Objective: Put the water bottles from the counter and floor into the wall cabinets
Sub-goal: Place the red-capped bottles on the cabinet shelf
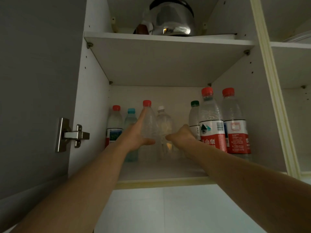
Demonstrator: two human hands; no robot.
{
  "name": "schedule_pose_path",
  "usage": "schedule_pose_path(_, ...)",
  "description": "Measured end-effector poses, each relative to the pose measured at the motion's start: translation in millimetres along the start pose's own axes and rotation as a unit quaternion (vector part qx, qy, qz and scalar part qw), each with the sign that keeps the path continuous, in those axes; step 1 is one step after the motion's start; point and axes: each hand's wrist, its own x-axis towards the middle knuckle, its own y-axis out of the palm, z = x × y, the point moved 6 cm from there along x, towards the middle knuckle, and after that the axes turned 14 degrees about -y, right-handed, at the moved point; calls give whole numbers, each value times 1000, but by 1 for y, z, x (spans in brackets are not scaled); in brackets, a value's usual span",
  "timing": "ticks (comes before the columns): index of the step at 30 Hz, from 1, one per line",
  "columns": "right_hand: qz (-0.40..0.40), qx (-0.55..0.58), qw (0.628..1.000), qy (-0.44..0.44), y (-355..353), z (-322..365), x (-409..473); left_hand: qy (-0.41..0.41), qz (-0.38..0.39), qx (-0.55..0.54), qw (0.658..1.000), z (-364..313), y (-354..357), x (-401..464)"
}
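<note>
The open wall cabinet [94,115] holds several water bottles on its lower shelf [161,170]. My left hand [136,137] holds a clear red-capped bottle [149,121] at the middle, fingers stretched up its left side and thumb across its front. Just to its right stands a clear white-capped bottle [164,121]. My right hand [181,136] grips that bottle from the right, thumb on its front, fingers hidden behind. A red-capped labelled bottle [114,125] and a blue bottle [130,120] stand at the left. A green-capped bottle [194,118] and two large red-labelled bottles [212,125] [235,125] stand at the right.
A shiny metal kettle [173,19] sits on the upper shelf [159,38]. The cabinet door [33,89] hangs open on the left with a metal hinge [72,134]. Another cabinet bay [294,98] is on the right. White wall tiles [168,209] lie below the cabinet.
</note>
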Motion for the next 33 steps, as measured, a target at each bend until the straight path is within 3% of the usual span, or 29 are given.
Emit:
schedule_pose_path(8,74,-22,997,0,15,6,19,10,0,-5,1000,3,-3,1)
schedule_pose_path(12,74,-51,996,17,20,-1,24,9,-1,8,1000,7,-2,2)
schedule_pose_path(24,92,4,996,-18,29,-6,24,24,27,27,999,8,0,8)
schedule_pose_path(28,110,-57,991,-44,29,-6,25,-11,-9,146,989,11,3,11)
schedule_pose_path(33,104,-95,987,-73,30,-7,26,-1,-80,393,916,12,1,22)
